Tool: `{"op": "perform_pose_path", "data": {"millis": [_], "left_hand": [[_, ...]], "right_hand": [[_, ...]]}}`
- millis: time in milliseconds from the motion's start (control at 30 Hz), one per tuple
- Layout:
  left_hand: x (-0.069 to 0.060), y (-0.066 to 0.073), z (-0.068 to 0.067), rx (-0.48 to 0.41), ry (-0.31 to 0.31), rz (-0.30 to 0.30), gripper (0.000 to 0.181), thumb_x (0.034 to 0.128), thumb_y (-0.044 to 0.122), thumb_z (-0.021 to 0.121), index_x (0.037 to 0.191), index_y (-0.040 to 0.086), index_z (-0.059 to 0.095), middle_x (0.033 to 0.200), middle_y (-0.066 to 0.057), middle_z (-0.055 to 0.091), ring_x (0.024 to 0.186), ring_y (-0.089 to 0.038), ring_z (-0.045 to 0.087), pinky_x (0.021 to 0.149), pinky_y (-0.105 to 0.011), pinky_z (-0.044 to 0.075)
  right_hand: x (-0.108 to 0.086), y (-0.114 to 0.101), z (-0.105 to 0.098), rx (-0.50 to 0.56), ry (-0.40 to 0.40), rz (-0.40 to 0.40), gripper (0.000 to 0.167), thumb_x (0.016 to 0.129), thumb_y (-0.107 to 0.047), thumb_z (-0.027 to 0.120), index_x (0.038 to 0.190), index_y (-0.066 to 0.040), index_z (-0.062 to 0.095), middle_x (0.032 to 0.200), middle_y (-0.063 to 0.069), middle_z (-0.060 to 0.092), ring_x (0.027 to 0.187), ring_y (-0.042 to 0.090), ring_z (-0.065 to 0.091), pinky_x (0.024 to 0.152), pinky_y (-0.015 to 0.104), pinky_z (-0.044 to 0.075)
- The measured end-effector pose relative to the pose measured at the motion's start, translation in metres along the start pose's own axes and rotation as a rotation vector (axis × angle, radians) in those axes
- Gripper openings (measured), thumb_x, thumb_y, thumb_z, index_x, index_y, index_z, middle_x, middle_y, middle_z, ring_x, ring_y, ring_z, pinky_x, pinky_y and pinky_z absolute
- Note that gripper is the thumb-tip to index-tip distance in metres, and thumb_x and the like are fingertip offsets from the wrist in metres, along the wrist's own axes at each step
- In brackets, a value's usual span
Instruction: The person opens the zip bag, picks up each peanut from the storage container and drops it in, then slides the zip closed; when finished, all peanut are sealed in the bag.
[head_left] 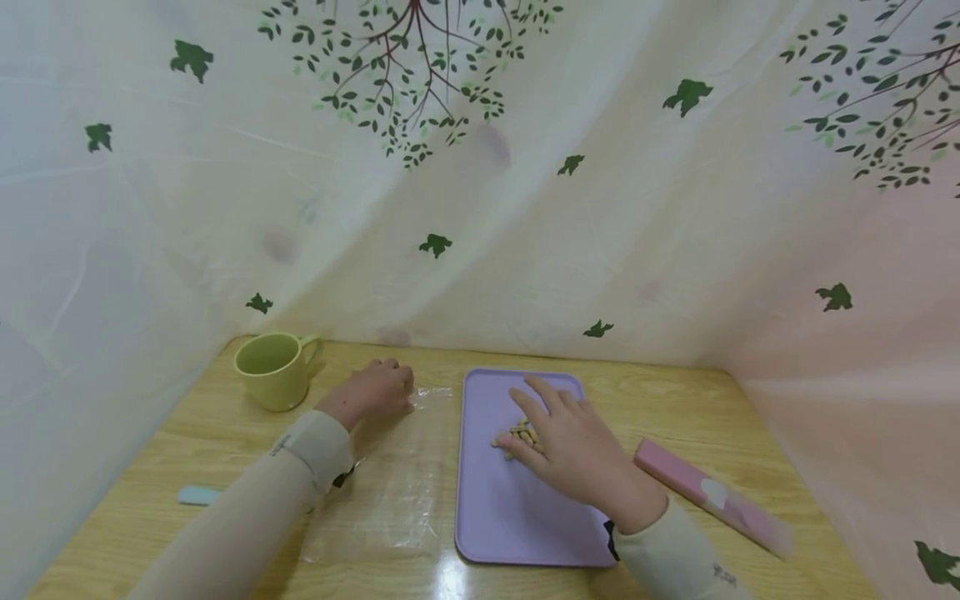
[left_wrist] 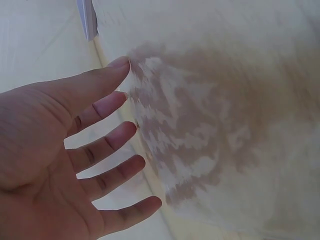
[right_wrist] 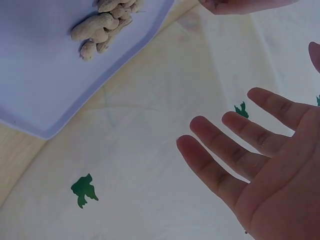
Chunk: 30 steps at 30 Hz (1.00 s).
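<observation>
Right hand (head_left: 576, 450) is wide, fingers spread above the tan unshelled peanuts (right_wrist: 97, 26) on the lilac rectangular tray (head_left: 495, 517) — probably light, brittle, so pinch gently mid-shell. Left hand (head_left: 381, 387), fingers apart, is at the clear crinkly plastic bag (head_left: 401, 500) — likely flimsy, slippery; grab an edge.

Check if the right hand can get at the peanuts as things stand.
Likely yes: the right hand, fingers spread, is over the tray, close to the peanuts. Nothing covers them, and the left hand is off the tray.
</observation>
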<state>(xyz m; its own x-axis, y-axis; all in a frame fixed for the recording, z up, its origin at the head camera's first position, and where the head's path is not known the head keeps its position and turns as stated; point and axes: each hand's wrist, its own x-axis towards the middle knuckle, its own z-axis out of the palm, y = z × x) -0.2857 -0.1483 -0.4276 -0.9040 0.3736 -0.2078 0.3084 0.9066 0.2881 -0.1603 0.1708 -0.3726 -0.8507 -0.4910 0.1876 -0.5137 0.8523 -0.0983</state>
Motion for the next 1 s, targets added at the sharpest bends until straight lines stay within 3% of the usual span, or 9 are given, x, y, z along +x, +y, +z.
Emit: {"op": "perform_pose_path", "data": {"millis": [200, 433, 633, 833, 1000], "left_hand": [[-0.001, -0.001, -0.001, -0.042, 0.008, 0.013, 0.034, 0.0985, 0.028, 0.078, 0.123, 0.008, 0.066, 0.125, -0.013, 0.067, 0.12, -0.036, 0.059, 0.11, -0.066, 0.05], [0.002, -0.005, 0.0, -0.048, -0.007, 0.04, 0.026, 0.0984, 0.028, 0.079, 0.113, 0.01, 0.068, 0.114, -0.007, 0.066, 0.109, -0.027, 0.057, 0.101, -0.051, 0.054], [0.003, -0.01, 0.0, -0.136, -0.004, 0.057, 0.031, 0.0959, 0.028, 0.081, 0.115, 0.007, 0.068, 0.109, -0.007, 0.072, 0.102, -0.024, 0.064, 0.097, -0.048, 0.059], [0.001, -0.018, -0.002, -0.117, 0.085, 0.174, 0.015, 0.0975, 0.024, 0.078, 0.099, 0.011, 0.072, 0.094, -0.001, 0.071, 0.088, -0.016, 0.062, 0.087, -0.045, 0.058], [-0.021, -0.006, -0.024, -0.101, 0.179, 0.267, 0.011, 0.1015, 0.024, 0.075, 0.101, 0.014, 0.07, 0.098, 0.001, 0.073, 0.093, -0.015, 0.068, 0.088, -0.04, 0.063]], "right_hand": [[0.002, -0.002, 0.002, 0.019, -0.016, -0.002, 0.072, 0.108, -0.063, 0.048, 0.16, -0.012, 0.049, 0.167, 0.021, 0.045, 0.136, 0.049, 0.061, 0.109, 0.072, 0.053], [0.006, -0.006, 0.004, 0.052, -0.061, 0.021, 0.069, 0.11, -0.061, 0.047, 0.161, -0.014, 0.048, 0.167, 0.02, 0.045, 0.141, 0.05, 0.056, 0.113, 0.072, 0.049], [0.007, -0.012, 0.006, 0.088, -0.079, 0.037, 0.07, 0.11, -0.062, 0.045, 0.162, -0.015, 0.046, 0.168, 0.02, 0.044, 0.145, 0.052, 0.052, 0.116, 0.073, 0.046], [0.006, -0.015, 0.004, 0.114, -0.076, 0.034, 0.071, 0.11, -0.062, 0.046, 0.162, -0.014, 0.046, 0.167, 0.019, 0.045, 0.148, 0.048, 0.051, 0.12, 0.072, 0.045], [0.005, -0.015, -0.001, 0.119, 0.042, -0.007, 0.061, 0.108, -0.05, 0.059, 0.153, -0.009, 0.057, 0.155, 0.016, 0.06, 0.141, 0.039, 0.06, 0.118, 0.06, 0.052]]}}
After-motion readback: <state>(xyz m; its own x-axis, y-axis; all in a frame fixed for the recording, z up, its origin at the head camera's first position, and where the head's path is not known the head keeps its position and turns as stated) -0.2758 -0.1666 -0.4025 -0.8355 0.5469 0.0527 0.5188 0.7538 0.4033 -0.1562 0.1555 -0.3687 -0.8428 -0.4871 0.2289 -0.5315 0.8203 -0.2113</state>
